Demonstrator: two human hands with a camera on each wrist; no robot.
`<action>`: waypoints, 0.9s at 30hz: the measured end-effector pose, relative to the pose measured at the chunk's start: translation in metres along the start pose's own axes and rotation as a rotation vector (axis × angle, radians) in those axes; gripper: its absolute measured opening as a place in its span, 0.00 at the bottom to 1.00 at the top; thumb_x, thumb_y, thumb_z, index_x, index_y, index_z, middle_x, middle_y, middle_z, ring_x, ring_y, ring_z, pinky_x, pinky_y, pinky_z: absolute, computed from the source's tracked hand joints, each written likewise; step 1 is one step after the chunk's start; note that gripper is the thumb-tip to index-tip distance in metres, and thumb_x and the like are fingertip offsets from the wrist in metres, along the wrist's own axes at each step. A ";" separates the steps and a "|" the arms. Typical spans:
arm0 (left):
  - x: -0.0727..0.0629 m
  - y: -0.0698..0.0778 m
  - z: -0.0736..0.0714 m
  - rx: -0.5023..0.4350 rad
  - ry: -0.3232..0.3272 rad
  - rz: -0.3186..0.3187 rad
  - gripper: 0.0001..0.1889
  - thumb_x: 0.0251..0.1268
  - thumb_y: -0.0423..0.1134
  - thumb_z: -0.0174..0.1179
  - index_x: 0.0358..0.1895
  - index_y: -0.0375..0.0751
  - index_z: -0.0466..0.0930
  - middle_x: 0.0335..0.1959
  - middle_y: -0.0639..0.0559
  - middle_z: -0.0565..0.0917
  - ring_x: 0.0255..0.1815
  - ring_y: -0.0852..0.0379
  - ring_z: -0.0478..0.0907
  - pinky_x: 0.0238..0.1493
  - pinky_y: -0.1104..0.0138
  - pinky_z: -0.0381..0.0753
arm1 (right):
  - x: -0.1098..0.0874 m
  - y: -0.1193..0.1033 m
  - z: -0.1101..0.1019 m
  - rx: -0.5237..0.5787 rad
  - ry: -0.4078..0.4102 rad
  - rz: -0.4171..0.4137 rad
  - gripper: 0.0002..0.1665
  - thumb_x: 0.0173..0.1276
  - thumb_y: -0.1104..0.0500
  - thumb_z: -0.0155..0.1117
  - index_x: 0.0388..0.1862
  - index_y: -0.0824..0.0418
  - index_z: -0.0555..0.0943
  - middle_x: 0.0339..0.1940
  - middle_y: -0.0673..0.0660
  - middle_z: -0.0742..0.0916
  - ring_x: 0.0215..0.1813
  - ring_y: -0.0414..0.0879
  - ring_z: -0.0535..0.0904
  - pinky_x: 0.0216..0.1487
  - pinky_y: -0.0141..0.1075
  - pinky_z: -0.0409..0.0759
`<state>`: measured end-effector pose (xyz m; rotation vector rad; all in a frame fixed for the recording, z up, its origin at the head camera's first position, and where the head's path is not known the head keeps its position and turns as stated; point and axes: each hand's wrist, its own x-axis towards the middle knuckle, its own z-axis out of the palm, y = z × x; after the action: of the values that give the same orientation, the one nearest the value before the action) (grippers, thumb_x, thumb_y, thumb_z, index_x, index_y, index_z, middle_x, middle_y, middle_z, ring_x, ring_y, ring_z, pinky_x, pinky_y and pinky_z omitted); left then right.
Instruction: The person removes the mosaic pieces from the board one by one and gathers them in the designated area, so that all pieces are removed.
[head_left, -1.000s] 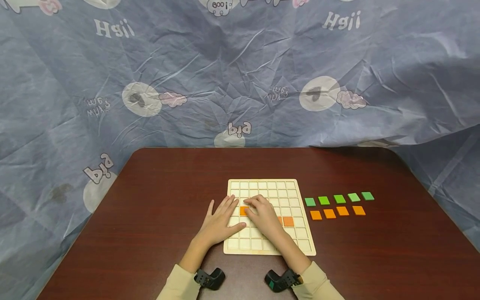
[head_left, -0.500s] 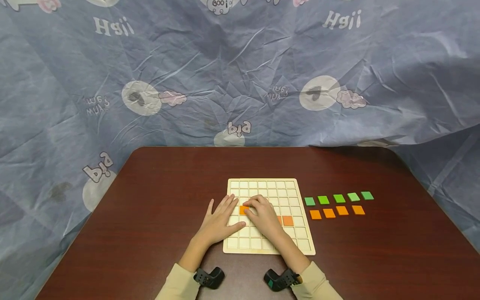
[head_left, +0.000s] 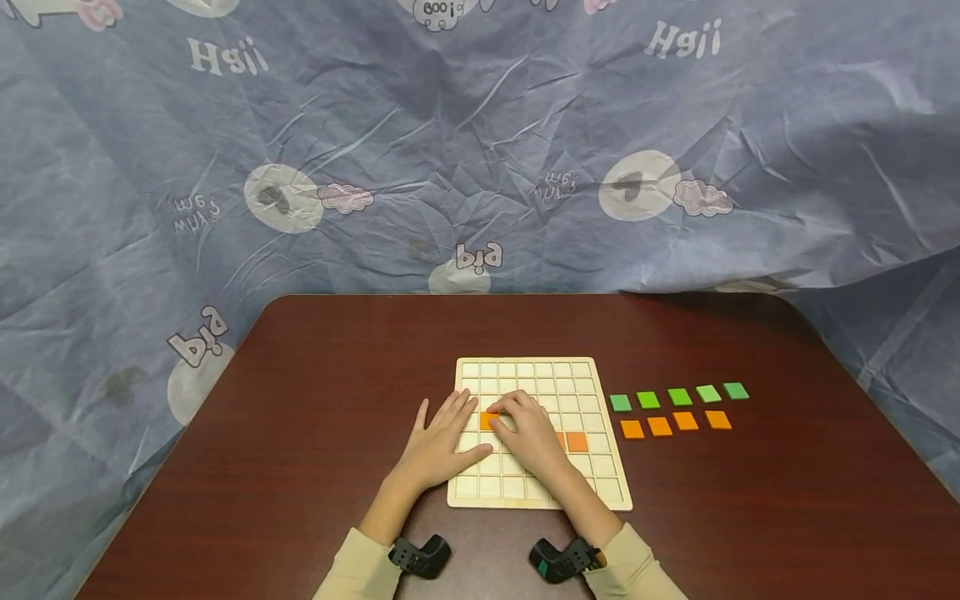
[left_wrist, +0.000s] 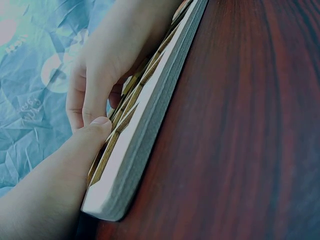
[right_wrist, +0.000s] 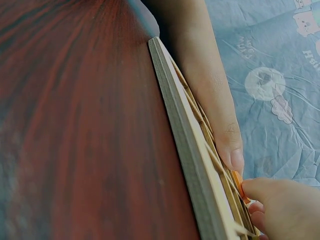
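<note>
A pale wooden grid board (head_left: 540, 492) lies on the table. My left hand (head_left: 435, 450) rests flat over the board's left edge, fingers spread and thumb reaching onto the near squares. With curled fingers and thumb, my right hand (head_left: 525, 429) pinches an orange square tile (head_left: 487, 421) at a square left of the board's middle. In the right wrist view, that orange tile (right_wrist: 237, 182) shows at the thumb tip, slightly above the grid. Another orange tile (head_left: 577, 442) sits in a square to the right, with one more partly hidden beside it by my right hand.
Right of the board, several green tiles (head_left: 678, 397) form a row on the dark wooden table (head_left: 337, 350). A row of several orange tiles (head_left: 685, 422) lies just nearer. Behind the table hangs a blue-grey printed cloth (head_left: 420, 150).
</note>
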<state>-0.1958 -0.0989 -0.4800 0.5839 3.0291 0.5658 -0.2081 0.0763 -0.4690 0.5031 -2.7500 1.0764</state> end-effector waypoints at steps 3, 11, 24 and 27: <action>0.000 0.000 0.000 0.002 -0.004 -0.004 0.43 0.57 0.71 0.40 0.72 0.53 0.48 0.74 0.58 0.49 0.75 0.61 0.42 0.70 0.46 0.32 | 0.000 0.000 0.000 0.006 0.005 0.000 0.09 0.60 0.55 0.62 0.40 0.53 0.81 0.45 0.51 0.81 0.53 0.50 0.75 0.55 0.47 0.69; 0.001 0.000 0.000 0.000 -0.010 -0.005 0.42 0.57 0.71 0.40 0.72 0.53 0.49 0.74 0.58 0.49 0.75 0.61 0.42 0.70 0.46 0.32 | 0.000 0.000 0.001 0.002 0.017 -0.021 0.10 0.58 0.55 0.63 0.39 0.52 0.79 0.42 0.49 0.82 0.46 0.45 0.76 0.50 0.43 0.69; -0.001 0.001 -0.001 -0.014 -0.008 -0.005 0.42 0.57 0.71 0.41 0.71 0.53 0.50 0.74 0.57 0.50 0.75 0.61 0.42 0.70 0.46 0.32 | 0.001 0.000 0.002 -0.014 -0.003 -0.034 0.11 0.56 0.56 0.65 0.39 0.51 0.77 0.38 0.47 0.83 0.42 0.41 0.76 0.49 0.42 0.67; 0.000 0.001 -0.001 -0.013 -0.011 -0.006 0.42 0.57 0.71 0.41 0.72 0.53 0.49 0.74 0.57 0.49 0.75 0.61 0.42 0.70 0.46 0.32 | 0.001 0.000 0.002 -0.006 -0.007 -0.030 0.11 0.56 0.55 0.65 0.39 0.51 0.77 0.37 0.48 0.84 0.42 0.41 0.76 0.51 0.45 0.67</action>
<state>-0.1956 -0.0986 -0.4787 0.5757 3.0136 0.5804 -0.2089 0.0754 -0.4703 0.5463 -2.7416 1.0616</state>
